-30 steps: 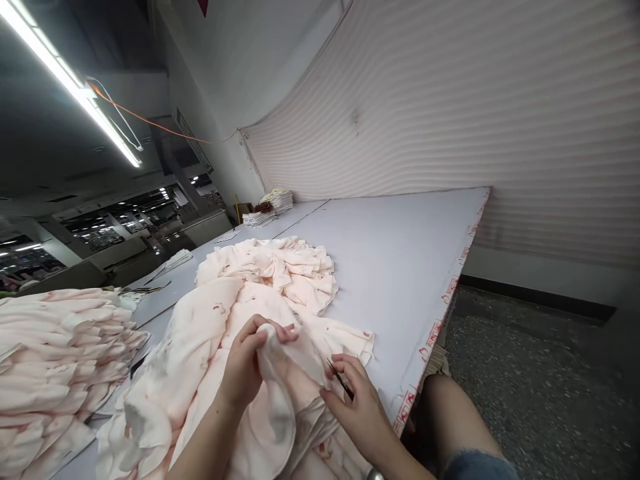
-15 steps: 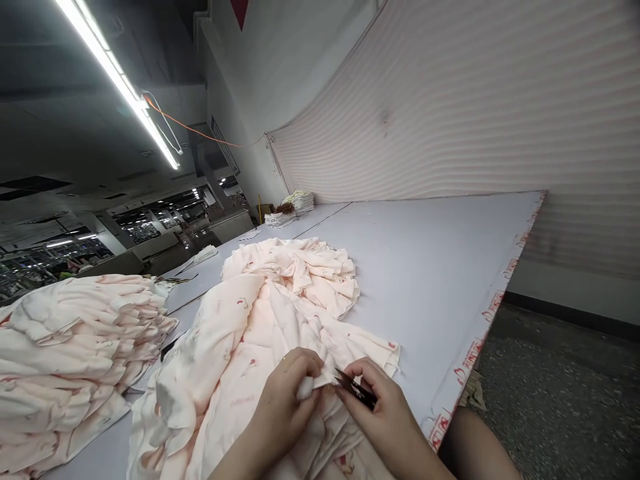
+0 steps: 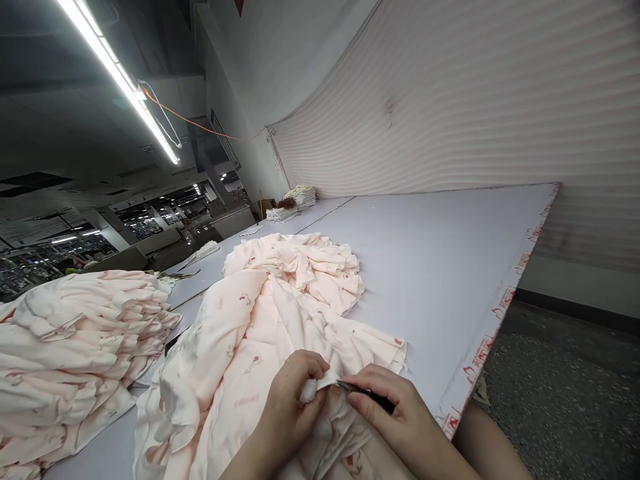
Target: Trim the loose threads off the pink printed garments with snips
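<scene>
Nearest the camera, the person's left hand [image 3: 295,393] has its fingers curled in, thumb and forefinger pinching a bunched white edge of the pale pink cloth [image 3: 255,350]. A short piece of that edge juts from the fingertips toward the right hand [image 3: 395,403], whose fingers are folded around small dark snips [image 3: 373,395]. The tip of the snips points left and meets the cloth edge in the narrow gap between the hands; whether the blades are apart or together cannot be told. The rest of the cloth, with small red prints, hangs in folds below the fingers and spreads beyond them over the grey table [image 3: 430,267]. To the right, the table's edge carries red-printed tape [image 3: 483,350], with part of a bare leg [image 3: 487,440] beside it. At the left lies a heap of similar cloth [image 3: 75,353], well apart from the fingers. Past the hands sits a ruffled, rounded bundle [image 3: 295,260]; at the table's far end, folded stacks [image 3: 300,197]. Behind, a striped sheet [image 3: 450,100] hangs along the wall.
</scene>
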Action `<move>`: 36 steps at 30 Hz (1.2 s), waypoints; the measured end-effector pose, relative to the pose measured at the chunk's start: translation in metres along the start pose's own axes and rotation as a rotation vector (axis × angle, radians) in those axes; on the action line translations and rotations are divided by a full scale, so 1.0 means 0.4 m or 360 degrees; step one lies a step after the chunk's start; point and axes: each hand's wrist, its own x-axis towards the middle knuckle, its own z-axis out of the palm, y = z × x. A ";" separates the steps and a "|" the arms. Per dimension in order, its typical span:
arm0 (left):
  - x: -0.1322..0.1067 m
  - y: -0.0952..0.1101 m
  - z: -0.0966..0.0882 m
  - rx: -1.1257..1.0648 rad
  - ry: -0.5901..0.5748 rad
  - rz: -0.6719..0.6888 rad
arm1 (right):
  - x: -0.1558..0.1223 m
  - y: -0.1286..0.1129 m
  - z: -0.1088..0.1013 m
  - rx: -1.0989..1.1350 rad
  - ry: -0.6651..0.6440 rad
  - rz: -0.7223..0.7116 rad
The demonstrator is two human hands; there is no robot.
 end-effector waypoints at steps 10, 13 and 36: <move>0.018 0.010 -0.012 -0.0351 -0.0082 -0.0524 | 0.008 0.038 0.064 -0.0022 0.0332 0.0145; 0.027 0.007 -0.020 -0.0570 -0.0178 -0.0769 | 0.037 0.047 0.072 0.0103 0.0481 0.0116; 0.035 -0.003 0.003 -0.0801 -0.0038 -0.0854 | 0.036 0.032 0.067 0.0053 0.0456 -0.0048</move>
